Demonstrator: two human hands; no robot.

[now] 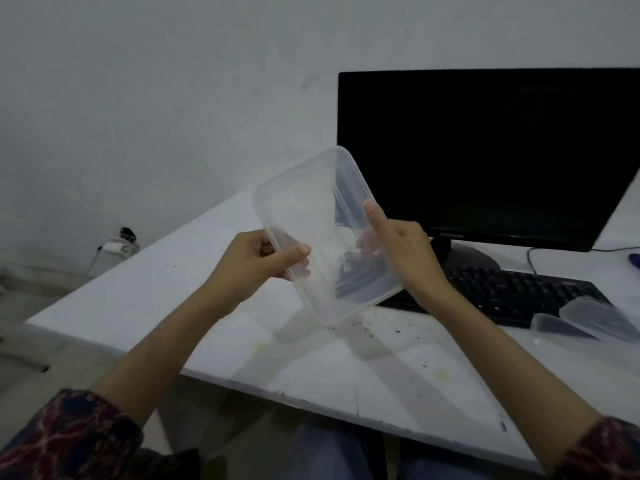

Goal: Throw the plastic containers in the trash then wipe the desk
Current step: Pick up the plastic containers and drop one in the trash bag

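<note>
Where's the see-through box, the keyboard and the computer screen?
box (pixel 311 216): head view, on its clear bottom, held up by both hands.
keyboard (pixel 512 292): head view, on its black keys.
screen (pixel 485 150): head view, on the dark glass.

Only lettering — small brand mark on monitor (pixel 485 157) lower bezel, blurred — looks like "SAMSUNG", not certain.
</note>
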